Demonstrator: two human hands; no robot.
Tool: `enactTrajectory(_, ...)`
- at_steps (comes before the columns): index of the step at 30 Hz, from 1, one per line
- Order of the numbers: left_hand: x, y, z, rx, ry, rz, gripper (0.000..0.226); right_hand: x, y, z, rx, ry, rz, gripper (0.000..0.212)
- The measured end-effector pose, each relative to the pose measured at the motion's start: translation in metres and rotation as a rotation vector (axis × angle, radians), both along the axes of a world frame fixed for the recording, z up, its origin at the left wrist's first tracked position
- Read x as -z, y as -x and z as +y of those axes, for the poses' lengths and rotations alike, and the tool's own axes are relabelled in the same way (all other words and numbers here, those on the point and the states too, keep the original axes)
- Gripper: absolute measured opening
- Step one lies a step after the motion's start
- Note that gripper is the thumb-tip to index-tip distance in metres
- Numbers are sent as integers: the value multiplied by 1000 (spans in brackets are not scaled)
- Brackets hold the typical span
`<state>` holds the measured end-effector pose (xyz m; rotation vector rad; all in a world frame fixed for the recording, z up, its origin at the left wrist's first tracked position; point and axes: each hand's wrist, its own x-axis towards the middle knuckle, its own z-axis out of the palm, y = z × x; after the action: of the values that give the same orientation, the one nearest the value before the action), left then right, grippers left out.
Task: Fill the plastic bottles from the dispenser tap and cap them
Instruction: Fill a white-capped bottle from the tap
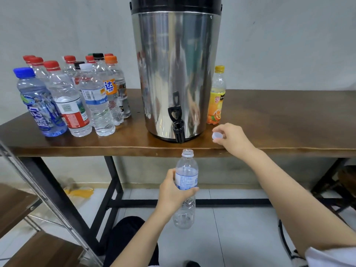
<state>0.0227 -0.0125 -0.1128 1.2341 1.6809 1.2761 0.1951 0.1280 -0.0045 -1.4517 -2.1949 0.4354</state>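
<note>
1. My left hand (171,193) is wrapped round the uncapped water bottle (185,164), below the surface (289,120) edge and just under the dispenser tap (178,130).
2. I should lift the mouth straight up beneath the spout, upright, before touching the lever.
3. My right hand (231,137) pinches the white cap (216,135) over the surface; best parked nearby.
4. The dispenser (176,64) top is cut off, and the bottle's water level is unclear.

A wooden table (289,116) stands against a pale wall (57,26) over white tiles (240,228), with possibly a stool (346,178) at right.
</note>
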Motion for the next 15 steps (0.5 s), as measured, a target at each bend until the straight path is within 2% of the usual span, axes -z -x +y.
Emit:
enactTrajectory(10,-10,12,15,-63,-76,-14,62,23,7,13,78,79,73,42)
enactTrajectory(15,-8,11,18,-83,-119,-17,58,16,10,7,72,-40,60,41)
